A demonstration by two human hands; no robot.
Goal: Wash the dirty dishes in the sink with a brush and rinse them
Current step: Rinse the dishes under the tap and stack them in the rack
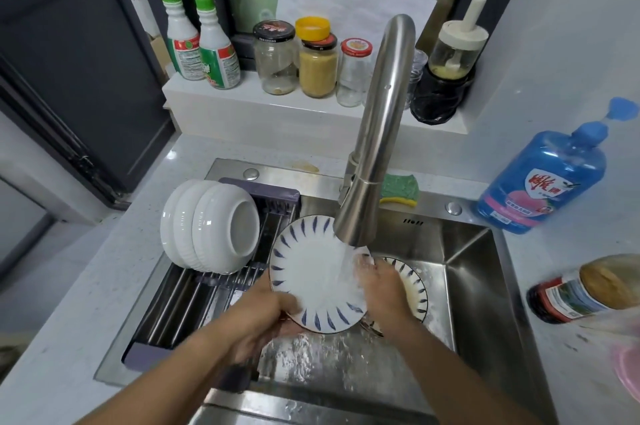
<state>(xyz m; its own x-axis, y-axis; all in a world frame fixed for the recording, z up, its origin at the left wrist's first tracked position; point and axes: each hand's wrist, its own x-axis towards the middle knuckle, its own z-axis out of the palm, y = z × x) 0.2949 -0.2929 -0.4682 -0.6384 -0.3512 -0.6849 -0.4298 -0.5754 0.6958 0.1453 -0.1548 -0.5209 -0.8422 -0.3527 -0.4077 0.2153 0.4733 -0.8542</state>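
Your left hand grips the plate at its near rim, thumb on the face and fingers curled beneath. Your right hand lies over the far right rim with its fingertips in the stream; water blurs them, so you cannot tell whether they pinch the rim or only press on it. The plate sits tilted between your hands, over the sink and just under the faucet. The main risk is a slip. The plate is wet, likely soapy, and held firmly at one edge only, so if the left grip loosens it probably drops onto the second plate, which lies under your right hand, and both could chip. Lifting the plate looks risky too, since its far rim is very near the faucet head and could knock it. Left of your left hand, the bowls stand on edge on the rack, close to the plate's rim, and a wide swing that way may tip them. Open room lies toward you, over the wet sink floor, and beyond your right hand toward the sink's right wall. No brush shows. The sponge sits behind the faucet, and reaching it means passing the spout.
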